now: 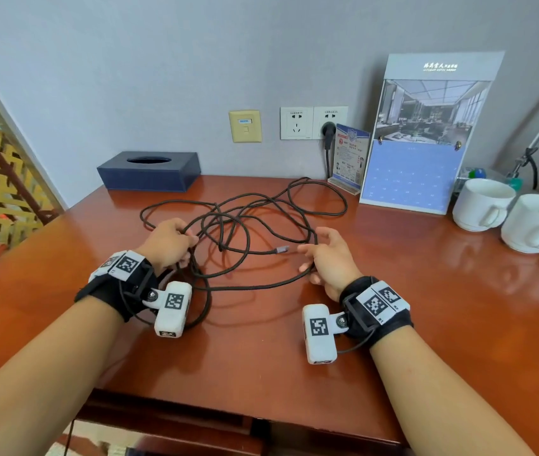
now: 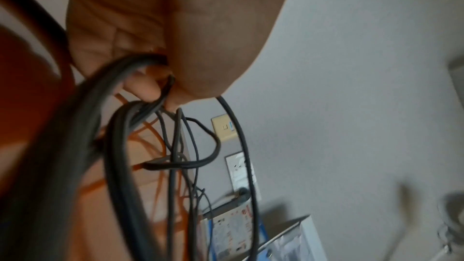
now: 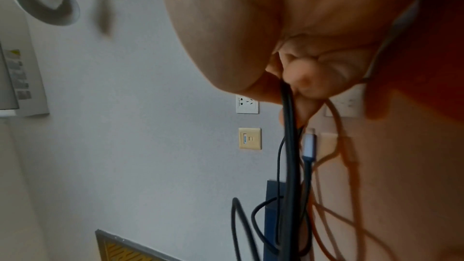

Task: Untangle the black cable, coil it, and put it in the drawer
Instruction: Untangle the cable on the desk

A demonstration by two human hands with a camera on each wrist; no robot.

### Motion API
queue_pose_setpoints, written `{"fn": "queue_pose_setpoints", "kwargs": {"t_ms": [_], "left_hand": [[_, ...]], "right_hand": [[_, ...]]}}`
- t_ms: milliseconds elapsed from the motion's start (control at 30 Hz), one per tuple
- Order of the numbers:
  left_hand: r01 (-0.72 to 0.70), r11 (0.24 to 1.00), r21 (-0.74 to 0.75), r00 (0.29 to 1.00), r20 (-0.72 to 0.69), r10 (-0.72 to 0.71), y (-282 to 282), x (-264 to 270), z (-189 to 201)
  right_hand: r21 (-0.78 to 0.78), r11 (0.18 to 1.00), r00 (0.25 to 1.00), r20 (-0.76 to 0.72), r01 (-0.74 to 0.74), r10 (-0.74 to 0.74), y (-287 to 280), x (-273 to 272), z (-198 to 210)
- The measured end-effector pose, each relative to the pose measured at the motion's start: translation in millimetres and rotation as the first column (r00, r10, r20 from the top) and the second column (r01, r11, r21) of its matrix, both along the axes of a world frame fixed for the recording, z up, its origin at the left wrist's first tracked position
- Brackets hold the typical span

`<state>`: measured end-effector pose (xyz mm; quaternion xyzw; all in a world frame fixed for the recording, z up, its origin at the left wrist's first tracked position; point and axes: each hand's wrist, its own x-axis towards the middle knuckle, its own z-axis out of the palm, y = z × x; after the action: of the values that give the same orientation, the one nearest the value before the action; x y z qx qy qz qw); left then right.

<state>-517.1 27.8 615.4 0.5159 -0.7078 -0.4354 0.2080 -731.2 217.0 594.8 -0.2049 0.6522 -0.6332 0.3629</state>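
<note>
The black cable [image 1: 245,225] lies in a loose tangle on the desk [image 1: 393,291], its loops crossing one another in front of the tissue box [image 1: 149,171] and reaching back toward the wall sockets [image 1: 314,122]. Its grey connector end [image 1: 282,249] rests on the wood on the near side of the tangle, between the two hands.

The left hand [image 1: 167,241] is at the tangle's left edge, fingers curled round a bunch of strands; the left wrist view shows several runs of cable [image 2: 120,126] gathered in the closed palm [image 2: 150,27]. The right hand [image 1: 327,258] is at the tangle's right edge, with some fingers spread loosely, while the lower fingers [image 3: 308,78] curl round one strand [image 3: 288,126], and the connector [image 3: 308,144] hangs just beyond them.

To the right of the tangle, against the wall, stand a small notice card [image 1: 350,156] and a tall hotel calendar stand [image 1: 422,133]. Farther right of the cable sit two white cups [image 1: 481,204], and a lamp arm [image 1: 537,136] rises behind them.
</note>
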Motion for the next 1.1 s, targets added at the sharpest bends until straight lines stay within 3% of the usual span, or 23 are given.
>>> {"fn": "queue_pose_setpoints", "kwargs": {"t_ms": [133,267,367,433,533,633,700,1000,1100], "left_hand": [[0.032,0.978,0.205,0.959,-0.28,0.028,8,0,15],[0.155,0.957,0.244,0.901,-0.433,-0.035,22,-6,30],[0.288,0.927,0.239,0.834,-0.538,-0.12,32,-11,39],[0.344,0.914,0.215,0.798,-0.58,-0.164,36,-13,43],[0.431,0.885,0.173,0.766,-0.588,-0.259,42,-14,48],[0.496,0.857,0.139,0.751,-0.564,-0.344,44,-15,49],[0.478,0.872,0.105,0.774,-0.52,-0.361,43,-16,49],[0.267,0.964,0.019,0.874,-0.426,-0.233,28,3,55],[0.228,0.974,-0.005,0.887,-0.412,-0.21,19,13,54]], "right_hand": [[-0.004,0.999,0.997,-0.048,0.052,-0.052,0,-5,-5],[0.007,0.998,0.993,-0.099,0.067,-0.066,-1,-10,-8],[0.023,0.994,0.964,-0.249,0.105,-0.096,-1,-10,-10],[0.038,0.989,0.894,-0.434,0.142,-0.111,1,-9,-10],[0.09,0.991,0.774,-0.633,0.096,-0.018,1,-5,-7],[0.21,0.973,0.775,-0.599,-0.093,0.203,0,0,-1],[0.392,0.899,0.691,-0.594,-0.197,0.411,-2,4,3],[0.723,0.68,0.479,-0.557,-0.122,0.679,-17,7,10],[0.698,0.711,0.482,-0.596,-0.084,0.642,-21,10,12]]}}
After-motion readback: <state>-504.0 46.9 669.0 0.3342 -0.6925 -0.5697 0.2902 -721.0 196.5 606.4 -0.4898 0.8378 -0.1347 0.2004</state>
